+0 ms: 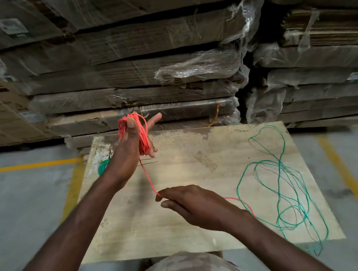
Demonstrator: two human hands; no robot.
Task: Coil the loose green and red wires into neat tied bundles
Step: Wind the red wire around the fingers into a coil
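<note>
Currently the left hand (pixel 128 152) grips the red coil (pixel 134 131) while the right hand (pixel 191 204) pinches the red wire (pixel 147 178); slack risks snagging the loose green wire (pixel 282 189)

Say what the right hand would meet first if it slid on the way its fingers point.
Its fingers point left across the pale wooden board; the right hand would likely meet the left forearm first, though depth is unclear.

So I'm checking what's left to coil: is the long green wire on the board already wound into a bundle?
No, the green wire lies in loose sprawling loops on the wooden board, touched by neither hand.
</note>
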